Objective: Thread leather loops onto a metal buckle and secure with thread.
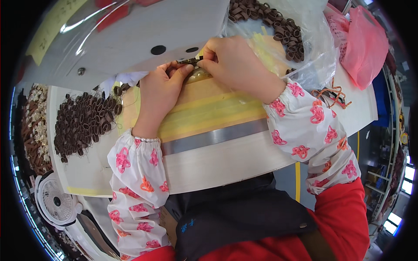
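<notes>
Both hands work close together beneath the white head of a sewing machine (143, 41). My left hand (163, 85) is closed, thumb and fingertips pressed together by a small dark strip-like piece (198, 60). From the other side my right hand (235, 61) pinches at the same piece between thumb and forefinger. The machine's metal parts and my fingers partly hide it, so its full shape cannot be made out. Below the hands lies the work surface, covered with yellow tape (213, 102) and edged by a grey metal strip (217, 135).
A heap of small brown loops (87, 119) with loose threads lies left. More brown loops (285, 32) sit on a clear plastic bag (320, 48) at the far right, beside a pink bag (363, 48). Orange-handled thread snips (333, 96) lie nearby. A white fan (55, 200) stands lower left.
</notes>
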A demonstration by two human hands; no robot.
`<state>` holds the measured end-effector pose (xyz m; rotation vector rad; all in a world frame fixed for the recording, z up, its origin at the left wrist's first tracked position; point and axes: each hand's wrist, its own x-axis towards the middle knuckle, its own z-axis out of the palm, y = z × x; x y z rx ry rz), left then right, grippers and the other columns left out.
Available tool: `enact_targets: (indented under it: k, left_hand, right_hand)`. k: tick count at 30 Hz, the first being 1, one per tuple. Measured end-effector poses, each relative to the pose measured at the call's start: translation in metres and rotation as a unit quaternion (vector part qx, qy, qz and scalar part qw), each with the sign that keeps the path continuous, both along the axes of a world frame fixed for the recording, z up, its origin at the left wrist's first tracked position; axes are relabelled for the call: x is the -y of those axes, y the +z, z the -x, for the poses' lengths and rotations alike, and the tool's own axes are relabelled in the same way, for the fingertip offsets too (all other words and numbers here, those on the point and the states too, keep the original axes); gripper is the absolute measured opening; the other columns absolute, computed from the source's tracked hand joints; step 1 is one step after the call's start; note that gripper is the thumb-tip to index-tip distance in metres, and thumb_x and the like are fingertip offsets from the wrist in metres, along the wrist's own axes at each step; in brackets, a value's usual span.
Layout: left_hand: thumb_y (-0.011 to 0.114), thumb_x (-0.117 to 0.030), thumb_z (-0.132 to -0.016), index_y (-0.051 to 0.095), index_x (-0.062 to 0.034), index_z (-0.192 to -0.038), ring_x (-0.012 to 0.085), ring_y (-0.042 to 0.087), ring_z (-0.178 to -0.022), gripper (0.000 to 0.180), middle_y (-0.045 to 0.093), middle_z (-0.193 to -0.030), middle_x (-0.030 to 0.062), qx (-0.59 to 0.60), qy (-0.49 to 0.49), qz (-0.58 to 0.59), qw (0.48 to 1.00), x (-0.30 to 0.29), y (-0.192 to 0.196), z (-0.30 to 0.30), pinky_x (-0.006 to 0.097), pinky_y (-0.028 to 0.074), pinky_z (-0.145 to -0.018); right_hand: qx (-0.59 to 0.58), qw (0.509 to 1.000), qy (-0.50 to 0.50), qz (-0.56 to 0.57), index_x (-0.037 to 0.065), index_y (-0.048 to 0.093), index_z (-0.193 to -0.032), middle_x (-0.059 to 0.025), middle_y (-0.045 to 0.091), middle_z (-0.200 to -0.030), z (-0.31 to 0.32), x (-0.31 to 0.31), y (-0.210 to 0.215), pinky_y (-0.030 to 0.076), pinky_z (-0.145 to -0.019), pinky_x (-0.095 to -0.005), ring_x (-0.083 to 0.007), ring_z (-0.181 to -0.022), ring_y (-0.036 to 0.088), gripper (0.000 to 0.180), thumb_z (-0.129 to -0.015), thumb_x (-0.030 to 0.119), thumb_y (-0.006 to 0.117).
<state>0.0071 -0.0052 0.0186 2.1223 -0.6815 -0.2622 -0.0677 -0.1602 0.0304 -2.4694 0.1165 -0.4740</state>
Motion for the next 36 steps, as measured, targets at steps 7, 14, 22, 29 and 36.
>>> enact_targets:
  k: [7,14,22,29,36]
  left_hand:
    - [0.059,-0.024,-0.081,0.062,-0.0024,-0.085,0.0198,0.051,-0.048,0.022,0.054,-0.056,0.0067,0.141,-0.036,-0.024,0.989,-0.011,0.006,0.007,0.03,0.04,-0.05]
    - [0.054,-0.008,-0.082,0.061,-0.0051,-0.091,0.0281,0.054,-0.058,0.012,0.058,-0.066,0.0118,0.16,-0.171,0.028,0.972,-0.032,0.013,0.051,0.034,0.042,-0.055]
    - [0.05,-0.011,-0.086,0.06,-0.0023,-0.094,0.0187,0.051,-0.061,0.016,0.058,-0.075,0.0081,0.166,-0.189,0.171,0.953,-0.013,0.016,0.024,0.028,0.04,-0.061]
    - [0.06,-0.012,-0.08,0.063,-0.0047,-0.094,0.0082,0.038,-0.049,0.016,0.043,-0.052,0.0007,-0.011,-0.146,0.087,0.985,-0.018,0.008,0.01,0.024,0.032,-0.048]
    - [0.063,-0.01,-0.076,0.064,-0.0025,-0.094,0.0072,0.038,-0.047,0.019,0.043,-0.051,0.0018,0.007,-0.14,0.038,0.989,-0.013,0.012,0.007,0.024,0.033,-0.046]
  right_hand:
    - [-0.015,0.996,0.0,-0.09,-0.003,0.057,-0.077,-0.0097,0.058,-0.059,0.01,-0.006,0.003,0.044,-0.046,-0.0281,-0.0166,-0.051,0.058,0.016,-0.076,0.011,0.064]
    - [-0.215,0.895,0.061,-0.387,-0.006,0.052,-0.09,-0.0079,0.06,-0.068,0.026,-0.014,0.019,0.048,-0.049,-0.0217,-0.0117,-0.059,0.061,0.018,-0.082,0.008,0.058]
    - [-0.137,0.935,0.155,-0.288,-0.003,0.052,-0.093,-0.0042,0.057,-0.068,0.067,-0.035,0.021,0.044,-0.05,-0.0231,-0.0104,-0.056,0.057,0.012,-0.083,0.003,0.053]
    - [-0.202,0.902,0.126,-0.36,-0.002,0.047,-0.095,-0.0058,0.059,-0.07,0.027,0.0,0.024,0.044,-0.048,-0.0214,-0.0104,-0.052,0.055,0.014,-0.085,0.007,0.053]
    - [-0.254,0.86,0.12,-0.425,-0.005,0.045,-0.097,-0.0071,0.06,-0.068,0.01,0.004,0.019,0.044,-0.044,-0.0235,-0.0099,-0.053,0.057,0.021,-0.086,0.01,0.055]
